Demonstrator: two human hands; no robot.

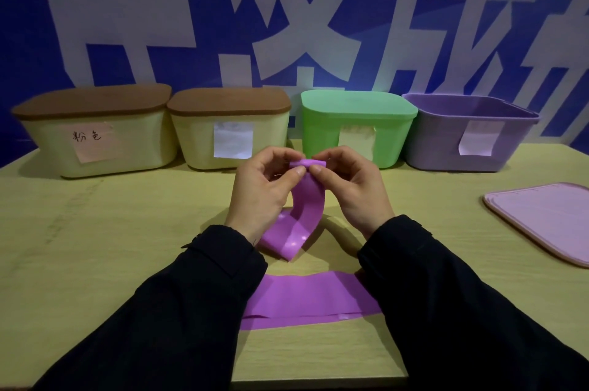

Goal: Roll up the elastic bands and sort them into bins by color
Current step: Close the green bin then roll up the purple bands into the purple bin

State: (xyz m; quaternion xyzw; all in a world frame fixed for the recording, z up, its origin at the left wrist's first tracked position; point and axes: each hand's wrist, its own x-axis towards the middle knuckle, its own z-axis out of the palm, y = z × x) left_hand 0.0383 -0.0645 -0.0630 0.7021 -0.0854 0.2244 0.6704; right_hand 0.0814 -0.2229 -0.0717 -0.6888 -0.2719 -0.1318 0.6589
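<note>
My left hand [258, 190] and right hand [347, 186] pinched the purple band [306, 199], starting its roll. Beyond my right hand, the purple bin [471, 132] stood lidless, probably for it.

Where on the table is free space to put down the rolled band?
Bare table lies left of the left hand, before the cream bins, and between the right hand and pink lid. The middle is crowded by the purple band.

Head view looks forward-down (close, wide-angle) over the table [95, 231].
</note>
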